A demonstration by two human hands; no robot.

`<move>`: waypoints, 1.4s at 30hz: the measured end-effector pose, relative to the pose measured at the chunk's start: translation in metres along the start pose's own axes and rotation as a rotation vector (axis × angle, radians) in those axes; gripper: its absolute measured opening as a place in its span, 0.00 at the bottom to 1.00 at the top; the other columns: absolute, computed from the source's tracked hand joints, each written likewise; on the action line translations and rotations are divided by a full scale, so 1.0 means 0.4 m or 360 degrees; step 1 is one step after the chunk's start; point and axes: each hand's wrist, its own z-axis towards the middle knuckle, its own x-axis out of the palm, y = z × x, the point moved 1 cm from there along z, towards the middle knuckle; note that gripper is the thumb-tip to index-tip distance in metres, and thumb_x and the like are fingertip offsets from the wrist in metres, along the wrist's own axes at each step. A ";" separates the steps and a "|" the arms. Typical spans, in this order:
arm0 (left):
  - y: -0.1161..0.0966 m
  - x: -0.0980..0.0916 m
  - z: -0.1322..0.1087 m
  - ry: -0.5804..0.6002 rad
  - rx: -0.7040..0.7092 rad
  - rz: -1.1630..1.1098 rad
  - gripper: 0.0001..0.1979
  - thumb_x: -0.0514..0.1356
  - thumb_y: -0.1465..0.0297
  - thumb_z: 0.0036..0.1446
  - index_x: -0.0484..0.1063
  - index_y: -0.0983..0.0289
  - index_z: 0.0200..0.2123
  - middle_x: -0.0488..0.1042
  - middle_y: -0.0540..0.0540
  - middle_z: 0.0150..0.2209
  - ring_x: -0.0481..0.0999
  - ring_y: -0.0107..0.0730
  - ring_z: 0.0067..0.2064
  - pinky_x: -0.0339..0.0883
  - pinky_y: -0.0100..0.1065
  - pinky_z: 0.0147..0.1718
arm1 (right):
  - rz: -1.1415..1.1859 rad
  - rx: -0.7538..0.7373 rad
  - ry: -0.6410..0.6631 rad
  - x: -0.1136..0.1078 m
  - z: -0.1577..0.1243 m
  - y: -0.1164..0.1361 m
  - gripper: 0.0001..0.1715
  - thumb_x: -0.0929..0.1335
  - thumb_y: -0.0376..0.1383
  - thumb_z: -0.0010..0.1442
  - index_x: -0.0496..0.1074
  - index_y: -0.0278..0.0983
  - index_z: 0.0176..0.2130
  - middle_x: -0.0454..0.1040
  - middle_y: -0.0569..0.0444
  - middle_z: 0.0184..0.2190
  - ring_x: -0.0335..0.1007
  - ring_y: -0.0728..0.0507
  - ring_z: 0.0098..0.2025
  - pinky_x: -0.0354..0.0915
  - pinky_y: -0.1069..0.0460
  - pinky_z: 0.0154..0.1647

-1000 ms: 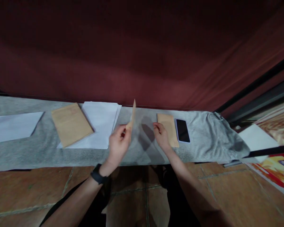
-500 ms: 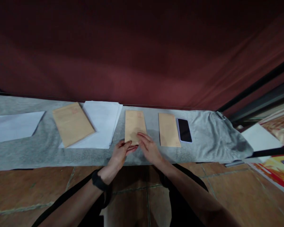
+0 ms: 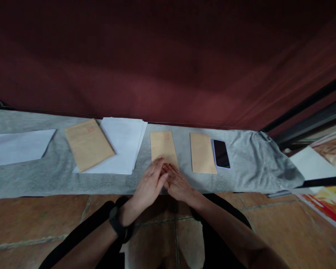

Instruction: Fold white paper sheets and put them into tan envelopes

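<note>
A brown paper envelope point(image 3: 162, 145) with a small red printed mark lies on the grey cloth in front of me. My left hand point(image 3: 149, 184) is over its near end, fingers stretched out and thumb apart. Fingers of my right hand point(image 3: 179, 185) are also extended, palm partly turned up, meeting the left fingertips at that near end. The hands hide the envelope's lower edge. To the right lies another brown envelope point(image 3: 203, 153), touched by neither hand.
A phone point(image 3: 221, 154) lies beside the right-hand envelope. At left, a stack of brown envelopes point(image 3: 88, 144) rests partly on white paper sheets point(image 3: 126, 144). Farther left is a folded white sheet point(image 3: 19, 147). A dark red curtain point(image 3: 168, 74) hangs behind the grey cloth point(image 3: 246, 160).
My left hand has turned over from below the envelope's near edge to above it. My right hand has rolled palm-up and moved slightly nearer to me.
</note>
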 end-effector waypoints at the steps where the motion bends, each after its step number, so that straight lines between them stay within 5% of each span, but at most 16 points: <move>1: 0.004 0.014 -0.006 0.0075 0.0118 0.0190 0.31 0.50 0.54 0.70 0.61 0.65 0.68 0.64 0.66 0.68 0.63 0.47 0.70 0.60 0.50 0.66 | -0.0022 -0.0003 0.0015 -0.001 0.004 -0.007 0.30 0.59 0.39 0.75 0.56 0.34 0.72 0.54 0.43 0.73 0.44 0.40 0.76 0.45 0.38 0.77; 6: 0.044 0.074 -0.039 0.0211 0.0359 0.0789 0.39 0.47 0.52 0.70 0.45 0.72 0.73 0.54 0.72 0.72 0.52 0.49 0.74 0.53 0.53 0.70 | -0.0112 0.0121 0.0086 -0.017 0.039 -0.059 0.32 0.60 0.36 0.74 0.53 0.36 0.73 0.47 0.45 0.75 0.40 0.39 0.77 0.44 0.38 0.77; 18: 0.034 0.061 -0.043 0.0283 0.0508 0.1074 0.36 0.59 0.52 0.65 0.57 0.60 0.71 0.53 0.64 0.74 0.50 0.56 0.74 0.53 0.55 0.70 | -0.0082 0.0526 0.0034 -0.041 0.179 -0.174 0.33 0.54 0.43 0.75 0.51 0.39 0.74 0.48 0.51 0.75 0.43 0.43 0.76 0.39 0.41 0.77; 29: 0.029 0.077 -0.052 0.0349 0.0518 0.1048 0.39 0.55 0.49 0.66 0.56 0.70 0.70 0.54 0.69 0.73 0.51 0.51 0.74 0.51 0.52 0.71 | -0.0245 0.0775 0.0007 -0.044 0.279 -0.219 0.33 0.52 0.45 0.76 0.50 0.36 0.74 0.47 0.51 0.75 0.42 0.40 0.76 0.36 0.39 0.76; 42: 0.030 0.065 -0.067 0.0367 0.0539 0.0989 0.42 0.54 0.49 0.66 0.53 0.74 0.71 0.54 0.71 0.72 0.49 0.50 0.75 0.49 0.50 0.72 | -0.0212 0.0578 0.0179 -0.060 0.204 -0.176 0.36 0.50 0.46 0.76 0.46 0.32 0.75 0.44 0.49 0.76 0.39 0.41 0.77 0.35 0.40 0.76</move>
